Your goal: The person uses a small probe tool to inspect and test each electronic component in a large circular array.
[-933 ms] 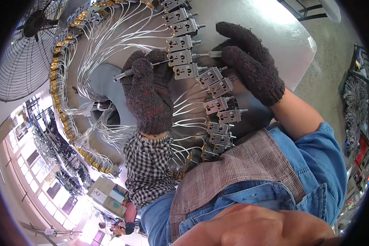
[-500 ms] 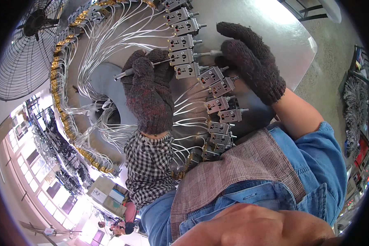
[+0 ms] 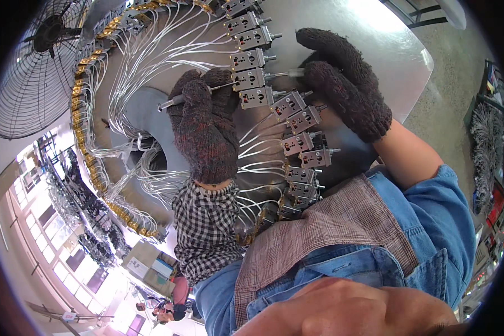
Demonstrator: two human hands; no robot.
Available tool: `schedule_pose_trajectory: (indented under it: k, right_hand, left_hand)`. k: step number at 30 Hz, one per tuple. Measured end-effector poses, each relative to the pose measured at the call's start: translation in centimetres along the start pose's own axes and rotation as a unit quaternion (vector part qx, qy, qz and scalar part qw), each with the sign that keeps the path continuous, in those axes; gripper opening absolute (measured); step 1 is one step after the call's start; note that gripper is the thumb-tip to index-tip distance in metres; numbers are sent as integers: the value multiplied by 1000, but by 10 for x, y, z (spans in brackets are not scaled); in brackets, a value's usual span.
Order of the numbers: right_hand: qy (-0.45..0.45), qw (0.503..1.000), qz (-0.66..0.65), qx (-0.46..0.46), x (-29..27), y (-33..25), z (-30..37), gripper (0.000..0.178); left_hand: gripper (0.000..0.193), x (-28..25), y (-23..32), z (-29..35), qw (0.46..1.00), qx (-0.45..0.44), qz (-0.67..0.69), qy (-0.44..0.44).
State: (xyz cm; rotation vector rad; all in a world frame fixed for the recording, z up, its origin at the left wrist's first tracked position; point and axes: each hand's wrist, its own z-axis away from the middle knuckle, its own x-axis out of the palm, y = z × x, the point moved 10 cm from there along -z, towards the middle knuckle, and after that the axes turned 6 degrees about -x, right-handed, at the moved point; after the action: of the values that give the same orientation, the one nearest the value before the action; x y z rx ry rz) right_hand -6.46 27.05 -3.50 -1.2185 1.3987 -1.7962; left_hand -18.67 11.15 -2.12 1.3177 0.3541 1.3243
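Dark knitted gloves cover both hands. My left hand [image 3: 206,126] is closed round a thin screwdriver [image 3: 172,103]; its slim shaft reaches the left side of a small metal switch box [image 3: 248,79]. On the opposite side of that box, my right hand [image 3: 347,84] is closed on a tool with a pale metal shaft [image 3: 294,73], in line with the box's spindle. The glove hides the rest of this tool. Similar metal boxes [image 3: 288,105] with threaded spindles stand in a curved row, and white wires [image 3: 151,67] run from them.
A round metal table [image 3: 386,61] carries the row, with brass-coloured parts [image 3: 78,106] along its far-left edge. The wires gather at a dark central opening [image 3: 154,159]. A caged fan [image 3: 36,67] stands at left. People [image 3: 168,311] sit in the background.
The fingers of my right hand have shifted slightly at the tool. My left hand keeps the screwdriver at the same box.
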Motion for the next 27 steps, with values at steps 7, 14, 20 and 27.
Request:
schedule_pose_trajectory:
  k: [7,14,20,27]
  right_hand:
    - [19,999,39,8,-7,3,1,42]
    - [30,1000,9,-1,-2,-1,0,35]
    - [75,994,-31,76,-7,13,-1,31]
    - [101,989,-49,97,-11,18,0,32]
  left_hand:
    - [28,0,0,0,1000,3,-11,-3]
    - [30,2,0,0,1000,-4,-24,-3]
    - [33,3,-3,-4,998,-15,-54,-25]
    - [30,7,-1,-3,998,-3,-66,-24]
